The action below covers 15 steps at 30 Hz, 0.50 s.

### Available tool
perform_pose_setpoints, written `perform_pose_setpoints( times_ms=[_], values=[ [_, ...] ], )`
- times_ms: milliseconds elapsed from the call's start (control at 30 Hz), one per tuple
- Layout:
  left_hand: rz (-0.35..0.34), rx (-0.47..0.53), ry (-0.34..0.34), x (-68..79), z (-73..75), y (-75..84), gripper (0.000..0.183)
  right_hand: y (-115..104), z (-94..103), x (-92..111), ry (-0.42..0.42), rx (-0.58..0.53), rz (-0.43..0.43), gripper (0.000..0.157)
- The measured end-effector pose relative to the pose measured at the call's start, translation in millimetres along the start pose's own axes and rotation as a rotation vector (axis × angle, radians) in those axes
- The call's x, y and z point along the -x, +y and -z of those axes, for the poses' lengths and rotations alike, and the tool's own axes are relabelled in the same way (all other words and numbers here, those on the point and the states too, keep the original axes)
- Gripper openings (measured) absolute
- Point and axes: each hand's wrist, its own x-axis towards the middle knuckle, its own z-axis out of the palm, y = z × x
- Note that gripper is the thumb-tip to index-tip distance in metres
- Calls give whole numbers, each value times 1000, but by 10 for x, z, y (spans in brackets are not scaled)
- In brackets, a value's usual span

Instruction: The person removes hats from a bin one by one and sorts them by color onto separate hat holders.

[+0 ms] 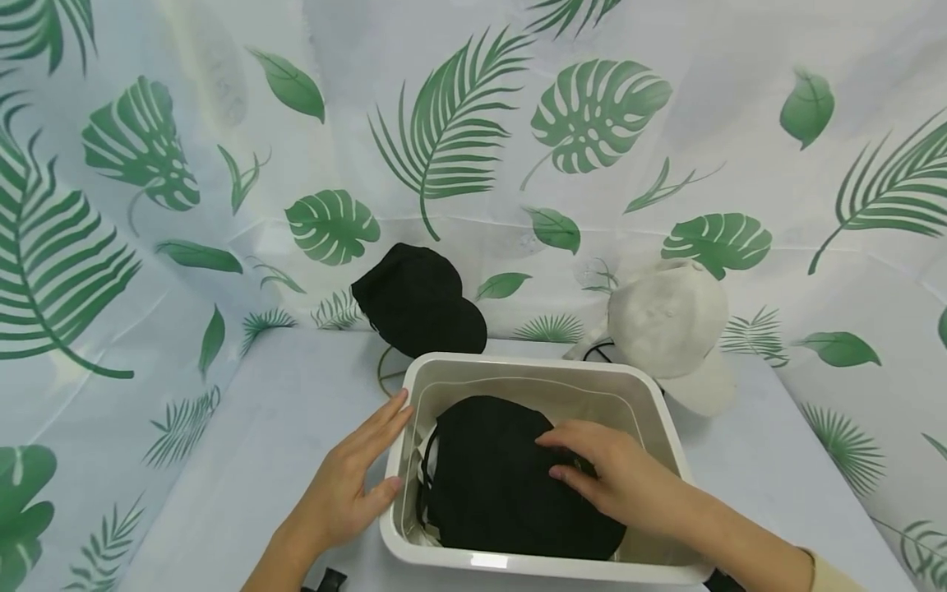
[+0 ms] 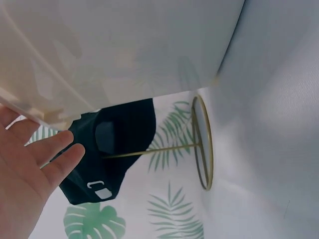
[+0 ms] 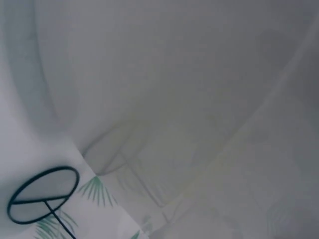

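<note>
A white plastic bin [image 1: 444,561] stands on the table, a soft black cloth item [image 1: 488,477] lying inside it. That item looks like a hat, with a thin black cord [image 1: 425,469] along its left side; some pale material shows beneath. My left hand [image 1: 348,477] rests against the bin's left rim, fingers extended; the left wrist view shows its fingers [image 2: 62,162] spread by the outer wall. My right hand [image 1: 614,477] reaches over the right side, thumb and index finger apart, touching the black cloth. The right wrist view shows mostly the bin's blurred pale wall [image 3: 199,99].
Behind the bin at left, a black cap [image 1: 422,300] hangs on a gold wire stand [image 2: 203,144]. A cream cap [image 1: 666,321] is at back right, near a stand with a black ring base [image 3: 42,196]. A leaf-print sheet [image 1: 473,123] encloses the table [image 1: 296,395].
</note>
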Motion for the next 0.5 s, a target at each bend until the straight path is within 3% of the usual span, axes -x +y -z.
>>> perform_pose_setpoints(
  times_ms=[267,500],
  values=[
    [33,2,-13,14,16,5,70,12,-11,-16,66,-39,71,41],
    [51,-30,-26,19,35,16,72,-31,90,3,52,-93,-28,38]
  ],
)
